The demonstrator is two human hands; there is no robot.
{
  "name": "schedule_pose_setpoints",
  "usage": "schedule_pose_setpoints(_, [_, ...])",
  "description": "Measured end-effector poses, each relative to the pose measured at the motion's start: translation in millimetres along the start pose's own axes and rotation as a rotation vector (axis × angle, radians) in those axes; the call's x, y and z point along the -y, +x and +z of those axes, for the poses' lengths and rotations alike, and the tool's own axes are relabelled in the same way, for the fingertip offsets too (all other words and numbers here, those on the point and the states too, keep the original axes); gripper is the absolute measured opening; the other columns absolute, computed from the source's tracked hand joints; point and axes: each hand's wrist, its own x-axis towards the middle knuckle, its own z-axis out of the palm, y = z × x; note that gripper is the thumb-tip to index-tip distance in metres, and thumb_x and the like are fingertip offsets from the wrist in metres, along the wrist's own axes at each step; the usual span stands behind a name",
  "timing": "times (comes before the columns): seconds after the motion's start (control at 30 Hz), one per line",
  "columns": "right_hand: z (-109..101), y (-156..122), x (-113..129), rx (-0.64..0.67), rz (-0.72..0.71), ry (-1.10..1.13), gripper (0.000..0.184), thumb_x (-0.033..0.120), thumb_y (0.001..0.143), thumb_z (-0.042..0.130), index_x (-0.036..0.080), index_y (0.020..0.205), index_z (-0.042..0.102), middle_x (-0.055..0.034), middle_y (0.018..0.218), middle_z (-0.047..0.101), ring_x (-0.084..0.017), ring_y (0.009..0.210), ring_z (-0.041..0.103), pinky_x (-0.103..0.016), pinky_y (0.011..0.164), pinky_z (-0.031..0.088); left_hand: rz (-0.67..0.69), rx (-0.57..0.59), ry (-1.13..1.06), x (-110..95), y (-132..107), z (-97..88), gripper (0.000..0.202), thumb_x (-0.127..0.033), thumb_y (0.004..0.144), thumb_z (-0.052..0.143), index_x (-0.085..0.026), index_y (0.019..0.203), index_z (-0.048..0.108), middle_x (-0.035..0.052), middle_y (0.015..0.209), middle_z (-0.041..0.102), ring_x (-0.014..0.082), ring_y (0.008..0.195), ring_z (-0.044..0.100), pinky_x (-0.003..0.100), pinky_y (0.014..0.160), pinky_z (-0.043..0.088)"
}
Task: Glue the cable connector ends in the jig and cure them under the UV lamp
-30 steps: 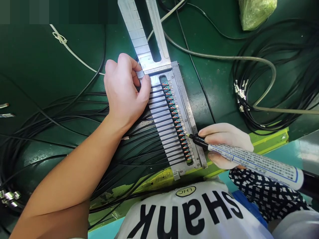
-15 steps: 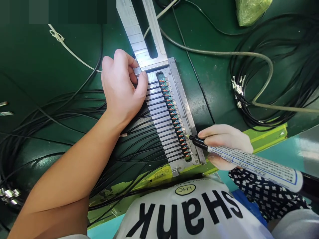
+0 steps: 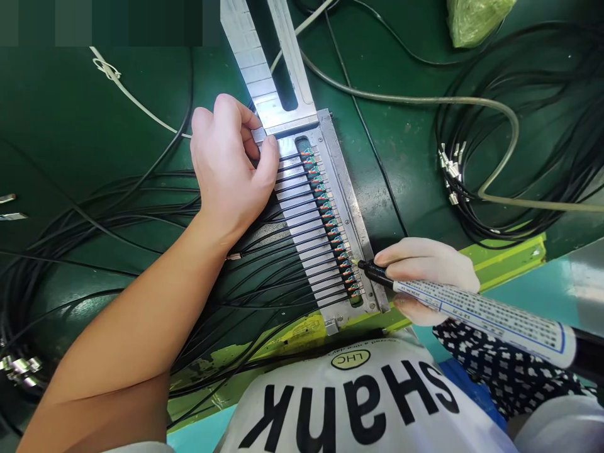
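My left hand [image 3: 233,160] is closed at the upper left edge of a metal fixture [image 3: 302,233], thumb on top near its hinged cover [image 3: 283,113], which is swung up. Across the fixture lies a row of black cables [image 3: 306,255]. Their stripped coloured wires meet small connectors with green boards [image 3: 336,239] in a slot. In my right hand [image 3: 429,270], which wears a pale glove, is a marker pen [image 3: 491,314] with a white printed barrel. Its black tip end is at the connectors in the lower part of the row; I cannot tell whether it touches them.
Coiled black cables with metal plugs [image 3: 450,173] lie at the right. More cable bundles [image 3: 108,207] spread over the left of the green table [image 3: 401,56]. A grey hose [image 3: 406,99] crosses behind the fixture. A yellow-green wrapped bundle [image 3: 476,22] sits at the top right.
The pen's tip end has shifted very slightly downward, still close to the same connectors. My left hand and the fixture look the same apart from a tiny shift of the view.
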Motion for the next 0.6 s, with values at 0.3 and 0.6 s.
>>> schedule_pose_setpoints(0.3, [-1.3,-0.5,-1.7,0.0,-0.03,0.017,0.025,0.024,0.078,0.076,0.012,0.099,0.073,-0.0087,0.095,0.076,-0.024,0.089,0.076,-0.032,0.074,0.067,0.036,-0.015,-0.003,3.0,-0.4,1.5,0.025,-0.008,0.077,0.061,-0.018,0.098,0.051,-0.0007,0.078,0.044,0.0239,0.093,0.055,0.041,0.086,0.047])
schedule_pose_setpoints(0.6, [0.4,0.4,-3.7,-0.021,-0.064,0.033,0.024,0.021,0.078,0.074,0.011,0.1,0.073,-0.0064,0.087,0.075,-0.025,0.088,0.076,-0.033,0.072,0.068,0.024,-0.006,0.019,1.8,-0.8,1.9,0.024,-0.01,0.078,0.061,-0.018,0.098,0.051,-0.001,0.078,0.044,0.0233,0.093,0.055,0.042,0.088,0.047])
